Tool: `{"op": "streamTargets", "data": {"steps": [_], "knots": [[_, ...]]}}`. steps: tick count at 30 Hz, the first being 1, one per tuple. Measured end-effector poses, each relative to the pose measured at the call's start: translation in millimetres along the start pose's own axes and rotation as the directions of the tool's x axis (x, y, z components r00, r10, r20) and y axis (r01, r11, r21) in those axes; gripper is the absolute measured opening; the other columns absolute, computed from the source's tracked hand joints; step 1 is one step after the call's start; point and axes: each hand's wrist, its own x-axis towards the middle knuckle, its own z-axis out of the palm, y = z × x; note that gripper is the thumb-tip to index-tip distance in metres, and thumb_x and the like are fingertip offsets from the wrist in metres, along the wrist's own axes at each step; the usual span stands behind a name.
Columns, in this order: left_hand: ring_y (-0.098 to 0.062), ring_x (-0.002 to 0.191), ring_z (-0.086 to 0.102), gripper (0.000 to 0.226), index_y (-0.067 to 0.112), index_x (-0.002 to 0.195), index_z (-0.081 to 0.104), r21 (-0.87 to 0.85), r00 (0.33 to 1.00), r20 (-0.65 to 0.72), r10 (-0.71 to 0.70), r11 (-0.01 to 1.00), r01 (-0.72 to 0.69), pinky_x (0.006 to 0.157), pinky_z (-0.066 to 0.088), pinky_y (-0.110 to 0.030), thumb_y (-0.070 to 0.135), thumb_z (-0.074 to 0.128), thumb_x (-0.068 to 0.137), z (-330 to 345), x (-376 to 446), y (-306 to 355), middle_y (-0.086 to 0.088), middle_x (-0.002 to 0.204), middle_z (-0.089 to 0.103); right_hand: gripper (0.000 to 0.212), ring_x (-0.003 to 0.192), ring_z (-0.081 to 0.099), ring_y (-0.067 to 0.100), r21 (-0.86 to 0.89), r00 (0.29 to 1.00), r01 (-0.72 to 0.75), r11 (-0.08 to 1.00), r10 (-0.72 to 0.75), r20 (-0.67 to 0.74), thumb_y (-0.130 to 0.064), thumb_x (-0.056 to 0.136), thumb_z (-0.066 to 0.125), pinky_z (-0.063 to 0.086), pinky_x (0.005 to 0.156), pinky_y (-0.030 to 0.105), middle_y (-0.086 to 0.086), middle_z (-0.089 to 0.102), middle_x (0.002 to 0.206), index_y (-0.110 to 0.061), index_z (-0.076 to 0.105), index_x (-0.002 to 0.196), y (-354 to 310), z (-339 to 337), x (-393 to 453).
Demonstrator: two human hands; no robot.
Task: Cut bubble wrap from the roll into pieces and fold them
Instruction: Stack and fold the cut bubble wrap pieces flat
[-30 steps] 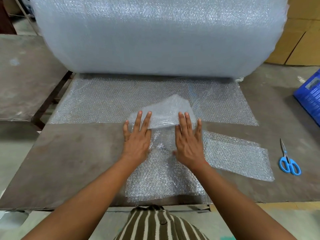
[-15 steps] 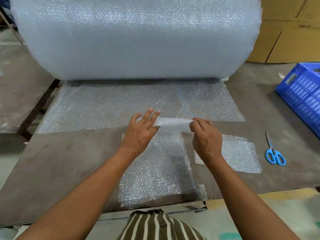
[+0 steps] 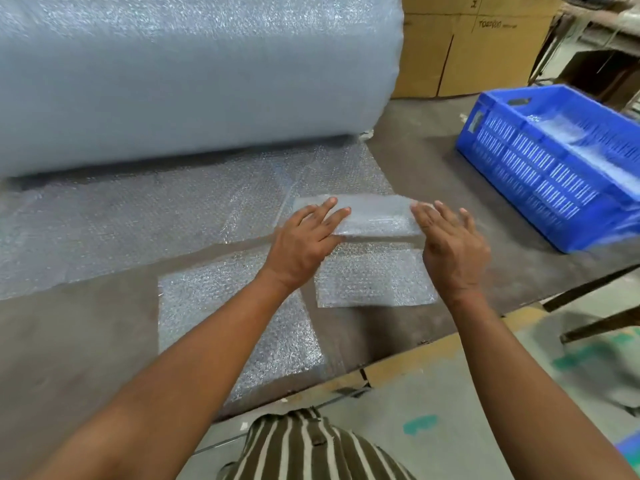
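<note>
A folded strip of bubble wrap (image 3: 375,216) is held a little above the table between my hands. My left hand (image 3: 306,244) grips its left end, fingers lying on top and thumb hidden beneath. My right hand (image 3: 450,244) touches the strip's right end with spread, straight fingers. The big bubble wrap roll (image 3: 190,81) lies across the back of the table, with its unrolled sheet (image 3: 138,216) spread in front of it. Two flat cut pieces lie below my hands: a larger one (image 3: 235,320) and a smaller one (image 3: 375,280).
A blue plastic crate (image 3: 540,168) holding bubble wrap stands on the table at the right. Cardboard boxes (image 3: 478,46) are stacked behind it. The table's front edge (image 3: 433,348) runs close under my right forearm. The view is motion-blurred.
The strip has been folded narrower and lifted off the table. Both hands and the view have swung right toward the blue crate. My right hand went from pinching to spread fingers. The scissors left view.
</note>
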Motion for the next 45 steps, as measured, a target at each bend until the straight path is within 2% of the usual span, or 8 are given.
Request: {"op": "streamTargets", "data": {"steps": [4,7,9,12,15,22,32,45], "knots": [[-0.036,0.155,0.042,0.03,0.019,0.101,0.08,-0.045,0.954,0.3,-0.027,0.998,0.042,0.114,0.044,-0.051,-0.007,0.071,0.089,27,-9,23,-0.007,0.159,0.057,0.066,0.135,0.065,0.035,0.033,0.941,-0.044,0.999,0.03,0.336,0.014,0.084,0.051,0.056,0.105,0.056,0.004,0.071,0.143,-0.017,0.073,0.138,21,7,-51],[-0.026,0.166,0.016,0.034,0.027,0.109,0.078,-0.06,0.713,0.697,-0.079,0.984,0.168,0.126,0.025,-0.046,0.0,0.07,0.09,36,-20,46,-0.002,0.173,0.036,0.073,0.145,0.055,0.034,0.122,0.687,-0.146,0.982,0.012,0.726,0.0,0.078,0.05,0.052,0.11,0.055,0.004,0.062,0.154,-0.019,0.065,0.147,25,10,-85],[-0.033,0.15,0.044,0.027,0.028,0.099,0.064,-0.147,0.661,0.742,-0.108,0.937,0.318,0.113,0.038,-0.045,0.005,0.066,0.087,33,-26,54,0.0,0.157,0.054,0.083,0.159,0.036,0.03,0.184,0.548,-0.211,0.96,-0.04,0.835,-0.019,0.075,0.043,0.026,0.13,0.052,0.005,0.049,0.166,-0.017,0.053,0.158,28,9,-100],[-0.029,0.11,0.061,0.038,0.022,0.115,0.045,-0.222,0.7,0.691,-0.182,0.868,0.445,0.109,0.042,-0.046,0.011,0.057,0.081,33,-36,57,-0.002,0.121,0.06,0.091,0.164,0.025,0.029,0.26,0.579,-0.298,0.919,-0.042,0.814,-0.042,0.077,0.038,0.008,0.134,0.048,0.008,0.037,0.172,-0.012,0.045,0.163,29,0,-101],[-0.029,0.163,0.023,0.07,0.011,0.159,0.027,-0.18,0.735,0.642,-0.219,0.889,0.422,0.135,0.014,-0.05,0.037,0.051,0.098,45,-35,63,-0.012,0.172,0.03,0.081,0.166,0.015,0.028,0.255,0.672,-0.242,0.936,-0.028,0.74,-0.051,0.098,0.03,0.003,0.134,0.046,0.005,0.023,0.176,-0.012,0.032,0.169,16,3,-91],[-0.025,0.163,-0.026,0.111,0.012,0.168,-0.02,0.043,0.532,0.81,-0.249,0.928,0.369,0.134,-0.007,-0.048,0.085,-0.011,0.085,72,-38,90,-0.009,0.178,-0.022,0.114,0.166,-0.013,0.021,0.095,0.503,-0.189,0.977,0.013,0.864,-0.085,0.081,-0.028,-0.012,0.132,0.043,0.004,-0.007,0.181,-0.021,-0.003,0.173,-16,30,-97],[-0.027,0.16,-0.033,0.094,0.008,0.162,-0.033,0.172,0.657,0.578,-0.483,0.86,0.481,0.134,-0.01,-0.049,0.072,0.003,0.103,28,-60,66,-0.011,0.174,-0.033,0.078,0.167,-0.007,0.021,0.334,0.757,-0.039,0.942,-0.19,0.625,-0.058,0.113,0.022,-0.004,0.135,0.048,0.005,0.001,0.181,-0.012,0.004,0.173,-80,22,-70],[-0.019,0.166,0.007,0.1,0.017,0.172,0.014,-0.084,0.576,0.638,-0.511,0.698,0.712,0.136,0.008,-0.037,0.085,0.021,0.098,-82,-217,47,-0.004,0.179,0.01,0.067,0.154,0.039,0.005,0.776,0.447,-0.031,0.63,-0.686,0.574,-0.059,0.09,0.077,0.041,0.12,0.035,-0.012,0.048,0.166,-0.028,0.063,0.148,-155,9,-78]]}}
